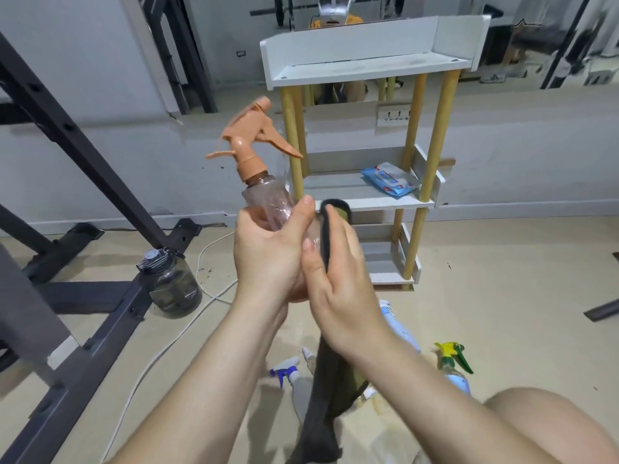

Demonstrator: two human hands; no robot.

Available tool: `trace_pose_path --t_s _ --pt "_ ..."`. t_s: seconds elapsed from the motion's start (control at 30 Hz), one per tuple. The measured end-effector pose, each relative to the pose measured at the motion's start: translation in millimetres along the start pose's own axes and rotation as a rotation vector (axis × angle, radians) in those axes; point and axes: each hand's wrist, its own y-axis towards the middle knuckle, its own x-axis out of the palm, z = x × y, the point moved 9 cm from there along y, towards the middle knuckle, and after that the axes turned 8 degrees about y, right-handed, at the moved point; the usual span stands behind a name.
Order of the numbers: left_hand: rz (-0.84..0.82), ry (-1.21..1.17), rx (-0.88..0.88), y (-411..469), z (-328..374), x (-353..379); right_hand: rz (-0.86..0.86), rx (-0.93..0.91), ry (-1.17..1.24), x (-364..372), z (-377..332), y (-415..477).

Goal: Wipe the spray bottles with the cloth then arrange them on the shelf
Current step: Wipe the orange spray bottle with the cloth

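The left hand (268, 252) has its fingers curled round the lower body of the clear plastic spray bottle with a peach trigger head (266, 199). The bottle's long axis stands near upright, leaning left, head up, nozzle seemingly leftward. The right hand (338, 283) clamps the dark olive cloth (323, 393) against the bottle's side. It would be best to turn the bottle steadily and stroke along that axis, neck included. The bottle is held in the air before the white three-tier shelf with wooden posts (361, 70).

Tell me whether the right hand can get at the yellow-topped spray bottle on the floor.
Probably yes: the yellow-topped spray bottle sits uncovered on open floor, nothing between. But the right hand holds the cloth against the orange-topped bottle.
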Motion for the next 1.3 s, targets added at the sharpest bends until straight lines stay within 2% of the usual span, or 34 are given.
trace_pose_path --t_s 0.07,0.13,0.23,0.3,0.37,0.43,0.5,0.53,0.6,0.77,0.9,1.0,1.1,1.17,1.27,1.3 --pt "-0.203 -0.093 -0.094 0 -5 9 -0.221 0.029 0.035 5 -1 10" --pt "-0.396 -0.115 -0.157 -8 -6 18 -0.353 0.147 0.155 3 1 15" --pt "-0.589 -0.14 -0.185 -12 -3 21 -0.353 0.232 0.275 -3 7 15" --pt "-0.556 -0.122 -0.103 3 -1 9 -0.338 0.252 0.418 -3 7 17" --pt "-0.539 0.01 -0.027 14 -7 2 -0.4 0.296 0.669 -2 3 19" --pt "-0.731 0.089 -0.131 -2 -26 12 -0.501 0.322 0.828 -4 -5 20" --pt "-0.911 0.164 -0.235 -24 -42 19 -0.566 0.327 0.86 -10 -8 21" --pt "-0.947 0.179 -0.231 -30 -42 21 -0.583 0.334 0.853 -14 -8 21" --pt "-0.876 0.161 -0.157 -24 -34 14 -0.538 0.35 0.832 -24 -3 23" --pt "-0.486 0.094 0.007 2 -7 -7 -0.476 0.369 0.715 -26 2 20" --pt "-0.19 0.236 0.258 5 26 -24 -0.371 0.337 0.704 -19 -1 22" --pt "-0.096 0.301 0.378 -2 41 -28 -0.279 0.312 0.686 -17 -3 23" --pt "-0.166 0.269 0.399 -12 44 -18 -0.159 0.296 0.605 -22 2 25" --pt "-0.318 0.072 0.26 -9 26 -9 -0.107 0.303 0.602 -27 9 27" --pt "-0.487 -0.371 -0.063 -7 3 1 -0.223 0.352 0.783 -21 9 28" --pt "-0.496 -0.433 -0.096 -8 2 1 -0.293 0.358 0.826 -17 6 27"
